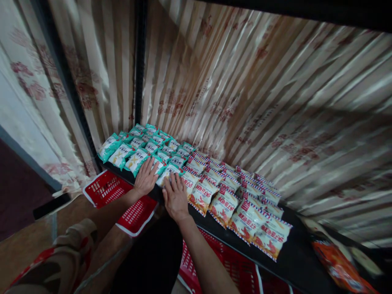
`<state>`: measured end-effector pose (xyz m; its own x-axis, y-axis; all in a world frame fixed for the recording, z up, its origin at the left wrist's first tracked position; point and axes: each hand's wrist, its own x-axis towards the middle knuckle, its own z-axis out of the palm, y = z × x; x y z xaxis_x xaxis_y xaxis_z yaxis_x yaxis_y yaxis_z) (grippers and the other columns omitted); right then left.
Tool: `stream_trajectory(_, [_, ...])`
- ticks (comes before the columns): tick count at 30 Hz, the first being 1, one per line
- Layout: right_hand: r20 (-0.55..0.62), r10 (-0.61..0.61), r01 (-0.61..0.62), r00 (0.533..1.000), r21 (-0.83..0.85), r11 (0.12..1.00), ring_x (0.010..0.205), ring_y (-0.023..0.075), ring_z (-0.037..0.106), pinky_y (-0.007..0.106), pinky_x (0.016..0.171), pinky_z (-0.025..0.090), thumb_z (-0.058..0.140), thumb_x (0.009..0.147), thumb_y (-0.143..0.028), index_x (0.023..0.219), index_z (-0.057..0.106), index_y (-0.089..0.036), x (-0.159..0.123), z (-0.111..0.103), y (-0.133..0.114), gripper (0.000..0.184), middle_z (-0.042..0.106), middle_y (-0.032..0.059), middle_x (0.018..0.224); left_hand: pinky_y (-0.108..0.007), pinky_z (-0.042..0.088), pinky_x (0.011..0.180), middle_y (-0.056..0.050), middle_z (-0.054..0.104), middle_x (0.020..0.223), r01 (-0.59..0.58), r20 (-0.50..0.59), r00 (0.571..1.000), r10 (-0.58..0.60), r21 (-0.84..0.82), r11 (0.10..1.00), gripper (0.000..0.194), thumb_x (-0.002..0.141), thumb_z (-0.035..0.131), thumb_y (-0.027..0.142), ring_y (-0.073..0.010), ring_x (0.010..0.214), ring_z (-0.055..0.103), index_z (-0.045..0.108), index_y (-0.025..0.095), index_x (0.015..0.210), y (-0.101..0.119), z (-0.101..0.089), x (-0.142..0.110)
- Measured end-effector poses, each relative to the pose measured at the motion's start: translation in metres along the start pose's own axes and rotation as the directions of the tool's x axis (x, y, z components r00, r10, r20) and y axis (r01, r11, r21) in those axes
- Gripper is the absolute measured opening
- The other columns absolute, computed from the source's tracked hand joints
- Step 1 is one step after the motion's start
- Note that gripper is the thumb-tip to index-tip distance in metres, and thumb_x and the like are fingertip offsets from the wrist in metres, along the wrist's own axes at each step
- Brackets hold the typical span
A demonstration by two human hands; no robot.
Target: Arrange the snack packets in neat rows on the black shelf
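Observation:
Rows of teal-and-white snack bags (136,160) stand on the left part of a black shelf (294,261). My left hand (146,177) lies with outstretched fingers on the front of one teal bag. Beside it, my right hand (176,198) rests with spread fingers against the front teal bag (167,173) at the right end of that group. Just right of this hand begin rows of white-and-orange snack bags (202,194) with striped edges. Both palms cover parts of the bags under them.
Below the shelf are a red plastic basket (107,188) and another red basket (220,261). Black upright posts (140,61) and a striped, flowered curtain (260,102) stand behind. An orange package (339,261) lies at the shelf's right end.

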<state>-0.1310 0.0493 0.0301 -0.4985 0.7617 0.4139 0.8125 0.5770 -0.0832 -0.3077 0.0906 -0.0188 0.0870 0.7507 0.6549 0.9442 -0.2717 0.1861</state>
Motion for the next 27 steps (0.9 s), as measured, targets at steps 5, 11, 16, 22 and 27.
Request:
stream_trajectory(5, [0.004,0.013,-0.013,1.0,-0.03,0.999,0.139,0.0265,0.016,0.052,0.11,0.017,0.043,0.091,-0.03,0.134,0.042,-0.02,0.004,0.013,0.002,0.044,0.029,0.0099,0.148,-0.047,0.022,0.111,-0.013,0.012,0.152,-0.009,0.027,1.0,0.009,0.007,1.0,0.055,0.091,0.04,0.028,-0.027,0.14,0.006,0.026,0.014,0.142,0.0,0.002,0.0])
stream_trajectory(11, [-0.011,0.014,-0.014,1.0,-0.023,1.0,0.14,0.0267,0.014,0.054,0.11,0.015,0.043,0.091,-0.028,0.133,0.043,-0.02,0.006,0.019,0.002,0.043,0.031,0.0103,0.147,-0.047,0.019,0.112,-0.013,0.013,0.152,-0.004,0.062,0.998,0.003,0.019,1.0,0.054,0.091,0.04,0.029,-0.027,0.14,0.004,0.029,0.014,0.141,0.001,0.002,0.003])
stream_trajectory(16, [-0.01,0.007,-0.008,1.0,-0.025,1.0,0.14,0.0254,0.013,0.053,0.11,0.014,0.043,0.091,-0.026,0.134,0.042,-0.021,0.006,0.021,0.004,0.044,0.03,0.0088,0.148,-0.048,0.018,0.112,-0.012,0.014,0.152,0.014,0.069,0.997,-0.015,0.008,1.0,0.054,0.091,0.039,0.028,-0.0262,0.14,0.004,0.027,0.016,0.142,0.001,0.002,0.004])
stream_trajectory(22, [-0.016,0.012,-0.012,1.0,-0.018,1.0,0.14,0.0263,0.013,0.054,0.11,0.014,0.042,0.091,-0.027,0.135,0.041,-0.021,0.007,0.022,0.004,0.045,0.03,0.0086,0.148,-0.049,0.016,0.112,-0.013,0.014,0.152,0.011,0.092,0.996,-0.014,0.031,0.999,0.053,0.091,0.039,0.029,-0.0271,0.14,0.002,0.029,0.014,0.141,0.003,-0.001,0.006])
stream_trajectory(27, [-0.006,0.021,-0.021,1.0,-0.01,1.0,0.14,0.0267,0.014,0.054,0.11,0.014,0.041,0.091,-0.028,0.136,0.04,-0.02,0.007,0.023,0.004,0.045,0.029,0.01,0.148,-0.05,0.014,0.112,-0.012,0.016,0.151,0.017,0.104,0.994,-0.022,0.053,0.998,0.052,0.092,0.037,0.03,-0.0267,0.14,0.004,0.03,0.015,0.141,0.004,-0.002,0.006])
